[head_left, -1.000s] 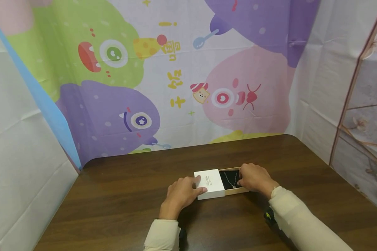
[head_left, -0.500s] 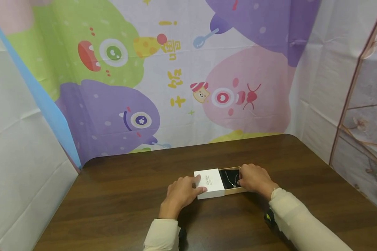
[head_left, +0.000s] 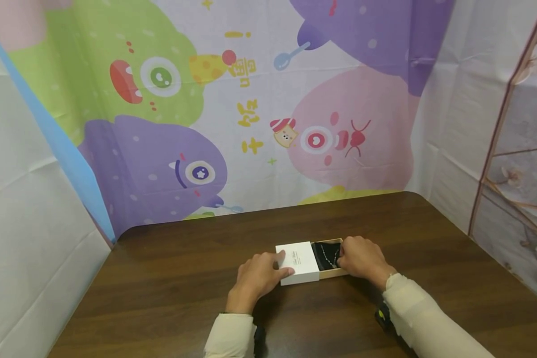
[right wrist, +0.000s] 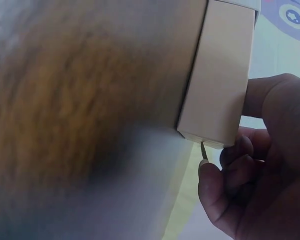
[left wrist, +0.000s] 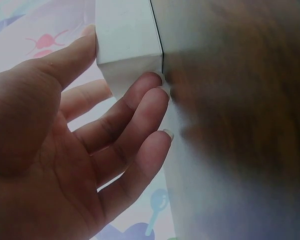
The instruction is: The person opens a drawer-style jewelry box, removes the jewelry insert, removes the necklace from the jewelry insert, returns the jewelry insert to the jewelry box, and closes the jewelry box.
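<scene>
A white jewelry box sleeve (head_left: 301, 254) with small print lies on the table, its cream inner tray (head_left: 333, 273) pulled partly out to the right. Inside the tray sits a black insert (head_left: 320, 263) bearing a silver chain necklace (head_left: 334, 266). My left hand (head_left: 257, 276) grips the sleeve's left end by thumb and index finger; the left wrist view shows the other fingers bent beside the sleeve (left wrist: 127, 37). At the tray's right end, my right hand (head_left: 364, 256) has its thumb over the rim and curled fingers at the end (right wrist: 239, 165). Its fingertips' exact hold inside is hidden.
The box stands on a dark brown wooden table (head_left: 183, 278). A cartoon-printed cloth (head_left: 250, 174) hangs behind the table's far edge. Pale panels stand at the left (head_left: 31, 199) and right (head_left: 456, 124). Dark wrist devices (head_left: 383, 313) sit at both cuffs.
My right hand has shifted slightly down, and the black insert with the necklace looks slightly shifted and tilted. The left hand and the sleeve stay in place.
</scene>
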A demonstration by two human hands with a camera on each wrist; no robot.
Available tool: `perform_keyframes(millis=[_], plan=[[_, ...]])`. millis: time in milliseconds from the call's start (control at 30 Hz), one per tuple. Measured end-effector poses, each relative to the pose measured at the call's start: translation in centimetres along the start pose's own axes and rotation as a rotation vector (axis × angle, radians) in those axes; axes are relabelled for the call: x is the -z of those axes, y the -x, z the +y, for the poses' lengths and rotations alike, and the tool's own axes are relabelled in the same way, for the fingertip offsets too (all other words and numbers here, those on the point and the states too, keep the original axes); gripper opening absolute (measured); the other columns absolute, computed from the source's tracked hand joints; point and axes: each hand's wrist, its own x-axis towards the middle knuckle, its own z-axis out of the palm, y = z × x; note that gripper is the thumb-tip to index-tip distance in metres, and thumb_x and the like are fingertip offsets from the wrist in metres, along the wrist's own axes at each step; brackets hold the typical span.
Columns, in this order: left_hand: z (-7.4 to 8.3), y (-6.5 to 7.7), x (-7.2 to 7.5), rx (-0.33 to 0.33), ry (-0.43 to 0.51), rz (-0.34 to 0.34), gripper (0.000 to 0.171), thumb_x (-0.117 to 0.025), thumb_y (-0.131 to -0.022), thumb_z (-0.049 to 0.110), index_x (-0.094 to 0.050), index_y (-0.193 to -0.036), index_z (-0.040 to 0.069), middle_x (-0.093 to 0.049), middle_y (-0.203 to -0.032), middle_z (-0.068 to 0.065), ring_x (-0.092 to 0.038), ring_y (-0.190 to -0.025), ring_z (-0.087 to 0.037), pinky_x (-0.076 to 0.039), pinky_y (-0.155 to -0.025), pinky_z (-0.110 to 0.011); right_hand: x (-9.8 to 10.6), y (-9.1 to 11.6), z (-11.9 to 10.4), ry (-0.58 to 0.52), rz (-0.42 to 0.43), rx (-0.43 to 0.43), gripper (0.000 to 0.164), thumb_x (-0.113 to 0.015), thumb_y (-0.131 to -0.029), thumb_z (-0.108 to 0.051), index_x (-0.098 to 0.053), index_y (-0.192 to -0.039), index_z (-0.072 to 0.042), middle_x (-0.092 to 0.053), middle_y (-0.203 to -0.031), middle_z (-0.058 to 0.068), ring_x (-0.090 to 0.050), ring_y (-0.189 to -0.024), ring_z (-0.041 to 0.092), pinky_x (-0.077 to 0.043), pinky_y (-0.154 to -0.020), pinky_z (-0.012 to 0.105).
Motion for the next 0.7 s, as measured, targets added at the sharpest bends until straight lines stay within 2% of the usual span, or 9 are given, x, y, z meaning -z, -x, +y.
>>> perform_keyframes(millis=[100,433,700], plan=[[-0.03,0.01,-0.01,0.002,0.002,0.002,0.06,-0.072,-0.088,0.053,-0.062,-0.139,0.024,-0.065,-0.132,-0.009,-0.063,-0.115,-0.033,-0.048,-0.083,-0.054,-0.08,-0.06,0.01,-0.006,0.0,-0.004,0.028,-0.07,-0.078,-0.014,-0.054,-0.055,-0.018,-0.049,-0.057,-0.006,-0.047,-0.054,0.015,-0.036,-0.049,0.035],[-0.15,-0.03,-0.01,-0.01,0.006,0.002,0.06,-0.071,-0.088,0.054,-0.061,-0.139,0.025,-0.066,-0.131,-0.008,-0.064,-0.115,-0.031,-0.048,-0.082,-0.054,0.16,-0.36,-0.12,-0.006,-0.002,-0.006,0.014,-0.072,-0.077,-0.015,-0.062,-0.067,-0.015,-0.056,-0.064,-0.004,-0.051,-0.058,0.017,-0.042,-0.052,0.039],[0.04,-0.03,0.06,-0.005,-0.001,-0.009,0.06,-0.071,-0.089,0.053,-0.061,-0.14,0.024,-0.065,-0.131,-0.008,-0.063,-0.116,-0.03,-0.048,-0.083,-0.053,0.09,-0.19,-0.01,-0.017,0.034,-0.008,0.022,-0.071,-0.077,-0.018,-0.056,-0.06,-0.017,-0.052,-0.064,-0.002,-0.049,-0.057,0.017,-0.038,-0.05,0.037]])
